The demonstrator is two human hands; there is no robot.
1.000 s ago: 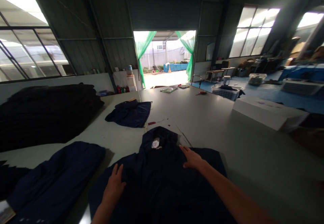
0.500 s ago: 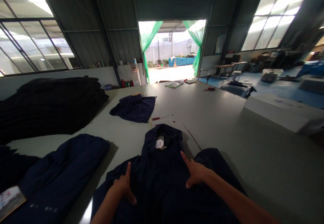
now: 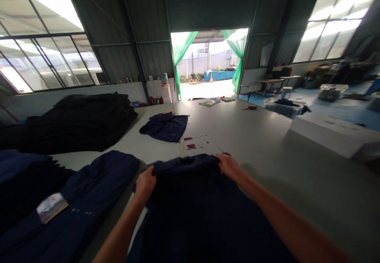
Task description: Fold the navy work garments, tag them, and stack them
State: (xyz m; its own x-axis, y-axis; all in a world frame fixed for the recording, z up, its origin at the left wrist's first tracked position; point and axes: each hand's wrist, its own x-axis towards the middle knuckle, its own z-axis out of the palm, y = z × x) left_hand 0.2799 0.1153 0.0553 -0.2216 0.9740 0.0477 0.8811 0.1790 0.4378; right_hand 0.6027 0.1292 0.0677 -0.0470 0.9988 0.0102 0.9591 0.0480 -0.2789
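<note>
A dark navy jacket [image 3: 196, 207] is stretched between my two hands at the near side of the table. My left hand [image 3: 146, 183] is closed on its upper left edge, and my right hand [image 3: 228, 166] grips the upper right edge. The collar opening and white label are hidden from view. Left of it lies a folded navy garment [image 3: 103, 183] with a printed card tag [image 3: 52, 207] on it. Farther up the table rests a smaller crumpled navy piece [image 3: 166, 127], apart from both hands.
Tall stacks of black garments [image 3: 86, 116] fill the table's left side. A white box [image 3: 332, 134] sits at the right edge. Red-handled scissors [image 3: 249, 107], plastic packets [image 3: 209, 101] and dark red scraps [image 3: 191, 146] lie on the grey tabletop [image 3: 267, 148]. A white basket [image 3: 285, 108] stands beyond.
Both hands went from lying on the jacket with fingers spread to gripping its upper edge. The jacket's top is now raised and stretched, and its collar and label no longer show.
</note>
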